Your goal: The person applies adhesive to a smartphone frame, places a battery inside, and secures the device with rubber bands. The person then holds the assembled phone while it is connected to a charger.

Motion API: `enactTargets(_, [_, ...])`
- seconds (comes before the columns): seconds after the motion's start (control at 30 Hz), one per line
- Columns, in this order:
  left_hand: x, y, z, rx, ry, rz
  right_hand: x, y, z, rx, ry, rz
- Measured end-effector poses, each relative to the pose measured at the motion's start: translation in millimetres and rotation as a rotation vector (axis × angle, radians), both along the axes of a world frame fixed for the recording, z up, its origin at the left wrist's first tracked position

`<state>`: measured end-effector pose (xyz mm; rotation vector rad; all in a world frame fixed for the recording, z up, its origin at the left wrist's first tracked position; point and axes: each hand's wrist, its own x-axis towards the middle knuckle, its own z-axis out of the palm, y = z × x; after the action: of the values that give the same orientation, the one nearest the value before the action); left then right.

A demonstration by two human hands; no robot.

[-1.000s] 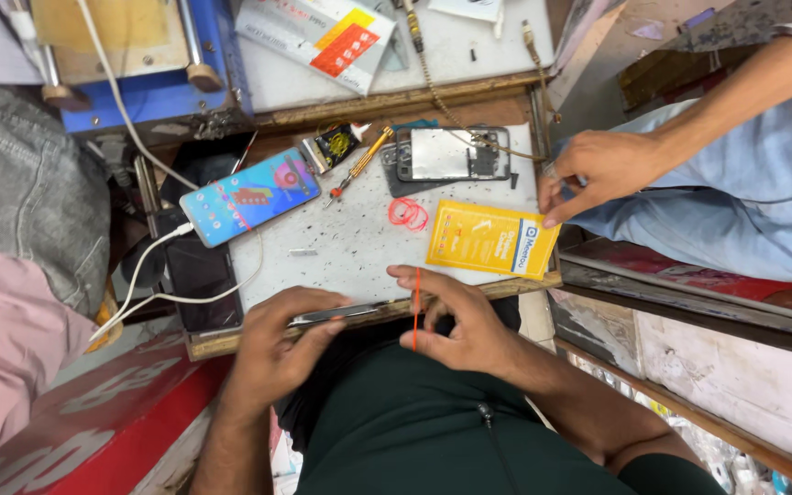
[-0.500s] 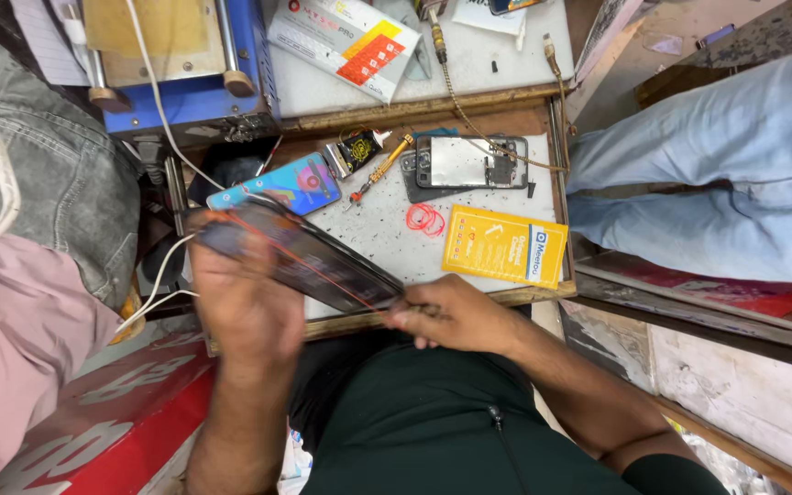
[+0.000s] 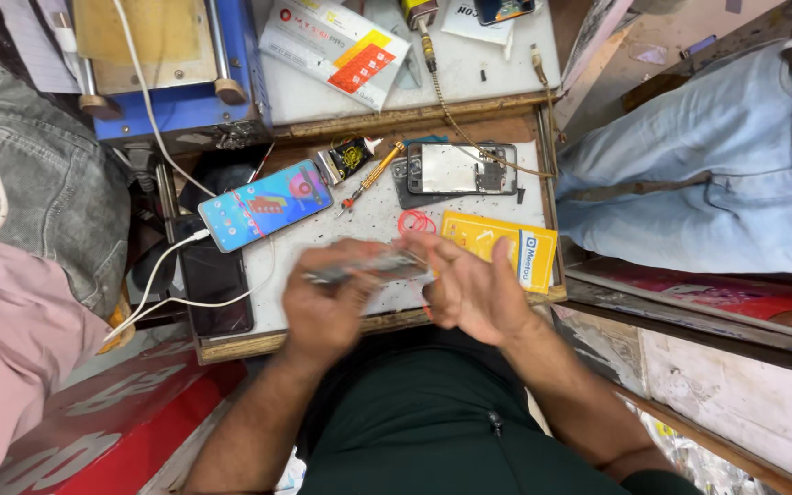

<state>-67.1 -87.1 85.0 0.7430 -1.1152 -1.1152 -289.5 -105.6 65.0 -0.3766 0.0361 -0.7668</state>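
Observation:
Both my hands hold a thin dark phone screen panel [image 3: 364, 267] flat and edge-on over the white work mat [image 3: 368, 220]; it is motion-blurred. My left hand [image 3: 327, 307] grips its left end, and my right hand [image 3: 469, 286] grips its right end. Just behind my right hand lies a yellow packet [image 3: 511, 243] beside a red rubber ring [image 3: 414, 221]. Farther back rests an opened phone body [image 3: 456, 170] with its insides showing.
A lit phone [image 3: 266, 203] on a white cable lies at the mat's left, above a dark phone [image 3: 215, 280]. A small tube [image 3: 346, 158] and a screwdriver [image 3: 373, 176] lie behind. A blue machine [image 3: 171, 78] stands back left. Another person's jeans-clad leg [image 3: 698, 174] is on the right.
The screen panel, raised and tilted half a second ago, has come down level between my hands. The other person's hand seen one second ago at the right is gone.

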Motion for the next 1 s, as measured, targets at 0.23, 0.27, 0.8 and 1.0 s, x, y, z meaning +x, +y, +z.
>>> enactTargets(0.23, [-16,12,23,-0.174,-0.611,0.047,-11,-7,33,-0.056,0.671,0.038])
enactTargets(0.27, [-16,11,27,-0.164,-0.651,0.065,-14,-9,36,0.021,0.685,0.02])
enactTargets(0.8, [-13,-22,20,0.048,-0.839,0.06,-19,-64,39,-0.46,1.166,0.104])
enactTargets(1.0, [-13,-27,18,0.104,-0.897,0.0,-12,-60,9,-0.98,1.179,-0.378])
